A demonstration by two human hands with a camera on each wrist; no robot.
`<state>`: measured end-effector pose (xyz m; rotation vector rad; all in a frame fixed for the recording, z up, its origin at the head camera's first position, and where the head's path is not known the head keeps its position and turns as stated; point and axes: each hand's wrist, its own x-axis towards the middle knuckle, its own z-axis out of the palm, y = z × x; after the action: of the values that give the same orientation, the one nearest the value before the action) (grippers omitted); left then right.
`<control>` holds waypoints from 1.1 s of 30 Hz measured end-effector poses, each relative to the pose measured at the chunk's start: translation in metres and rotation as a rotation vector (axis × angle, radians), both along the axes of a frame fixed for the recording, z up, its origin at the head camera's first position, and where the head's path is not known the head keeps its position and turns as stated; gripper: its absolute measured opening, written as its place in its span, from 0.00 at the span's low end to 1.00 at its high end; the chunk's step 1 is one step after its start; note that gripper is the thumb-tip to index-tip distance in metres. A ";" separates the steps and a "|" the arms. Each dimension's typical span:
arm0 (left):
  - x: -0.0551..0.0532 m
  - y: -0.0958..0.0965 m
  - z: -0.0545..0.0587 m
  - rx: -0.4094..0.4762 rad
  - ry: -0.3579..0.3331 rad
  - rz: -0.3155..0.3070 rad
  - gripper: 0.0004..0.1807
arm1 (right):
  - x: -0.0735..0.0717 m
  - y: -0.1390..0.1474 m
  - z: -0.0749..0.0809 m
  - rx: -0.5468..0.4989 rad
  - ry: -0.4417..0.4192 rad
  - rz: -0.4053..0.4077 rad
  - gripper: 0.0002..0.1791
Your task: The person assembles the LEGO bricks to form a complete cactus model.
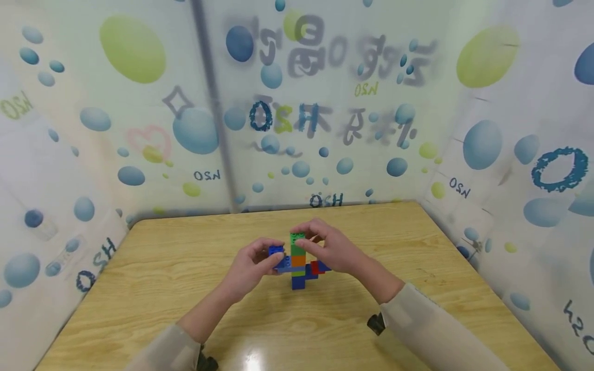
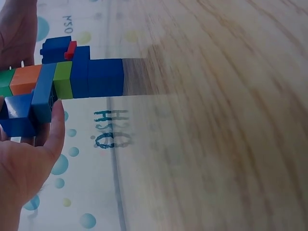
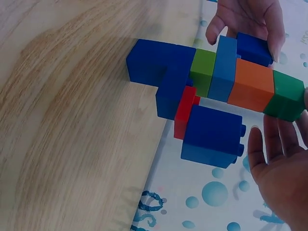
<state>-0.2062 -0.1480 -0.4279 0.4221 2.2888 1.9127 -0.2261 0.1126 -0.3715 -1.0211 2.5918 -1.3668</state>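
A tower of toy building bricks stands upright on the table. From the bottom it has a dark blue brick, a further blue brick reaching sideways, a lime green brick, a lighter blue brick, an orange brick and a green brick on top. My left hand pinches a dark blue brick seated on the left arm of the lighter blue one. With thumb and fingers, my right hand holds the green top brick. A red brick and another blue brick sit on the right arm.
The wooden table spreads around the tower. Patterned curtains with blue and green dots enclose its back and sides. Dark straps show at both wrists.
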 end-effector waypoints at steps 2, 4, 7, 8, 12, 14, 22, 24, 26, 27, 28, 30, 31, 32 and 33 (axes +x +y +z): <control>0.001 -0.001 0.001 -0.014 0.000 0.003 0.20 | 0.000 0.001 0.000 0.003 -0.005 -0.001 0.20; 0.001 -0.001 0.001 -0.029 0.002 0.008 0.21 | 0.000 0.003 0.000 0.007 -0.009 -0.004 0.21; 0.003 -0.002 0.002 -0.057 0.018 0.029 0.23 | 0.000 0.010 0.001 0.001 -0.010 -0.030 0.22; 0.003 -0.002 0.003 -0.067 0.027 0.039 0.24 | 0.000 0.014 0.000 -0.004 -0.011 -0.044 0.23; 0.006 -0.005 0.003 -0.075 0.070 0.058 0.27 | -0.001 0.031 -0.006 -0.012 -0.020 -0.115 0.22; 0.007 -0.007 0.003 -0.059 0.082 0.045 0.26 | -0.001 0.040 -0.012 -0.005 -0.032 -0.135 0.21; 0.008 -0.010 -0.001 -0.013 0.118 -0.034 0.23 | 0.006 0.061 -0.037 0.017 -0.164 -0.098 0.18; 0.009 -0.010 -0.004 -0.008 0.128 -0.044 0.23 | 0.007 0.061 -0.042 0.014 -0.188 -0.081 0.18; 0.010 -0.008 -0.006 0.004 0.130 -0.049 0.24 | 0.009 0.060 -0.046 0.015 -0.201 -0.063 0.17; 0.010 -0.007 -0.007 0.009 0.129 -0.051 0.25 | 0.009 0.059 -0.048 0.014 -0.204 -0.057 0.16; 0.010 -0.007 -0.007 0.017 0.128 -0.053 0.25 | 0.010 0.059 -0.049 0.015 -0.205 -0.050 0.15; 0.010 -0.006 -0.008 0.029 0.124 -0.053 0.25 | 0.010 0.058 -0.052 0.009 -0.203 -0.034 0.14; 0.009 -0.005 -0.008 0.033 0.123 -0.052 0.25 | 0.010 0.058 -0.052 0.006 -0.205 -0.030 0.14; 0.009 -0.005 -0.008 0.032 0.123 -0.049 0.25 | 0.010 0.058 -0.053 0.001 -0.208 -0.029 0.14; 0.008 -0.004 -0.008 0.029 0.126 -0.045 0.25 | 0.009 0.057 -0.054 -0.002 -0.207 -0.028 0.14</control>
<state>-0.1977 -0.1523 -0.4356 0.6089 2.3077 1.9528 -0.2170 0.1699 -0.4251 -0.7987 2.4636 -1.3990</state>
